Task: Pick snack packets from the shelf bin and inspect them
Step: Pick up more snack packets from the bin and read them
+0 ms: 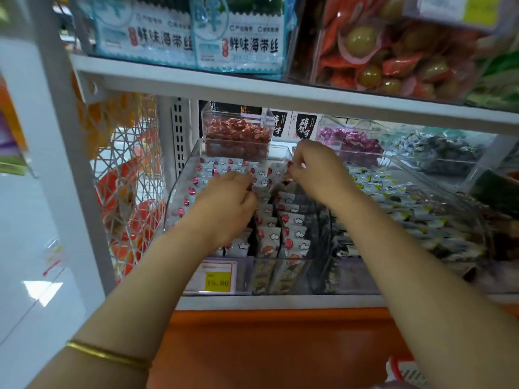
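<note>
Two bare arms reach forward, and the left one wears a gold bangle. Small white packets with red dots stand in rows inside a clear bin. That bin sits at the front edge of the shelf, near its left end. The left hand is over the middle of the bin, fingers curled in, pinching one packet at the top of the rows. The right hand is at the back right corner of the bin. Its fingers are bent and close together, down among the packets, but I cannot tell if they hold one.

I think the job is only at the picking part. One packet looks grabbed, but it is not lifted out of the bin yet. Nothing is held up to look at, so the looking is left to do, and most packets sit untouched.

On the bin's front is a price tag with a yellow patch. Behind the bin stands a tub of red sweets, and purple sweets lie farther right. A second bin of packets is just beside, on the right. A white wire basket hangs at the shelf's left end. Blue seaweed packs stand on the top shelf
</note>
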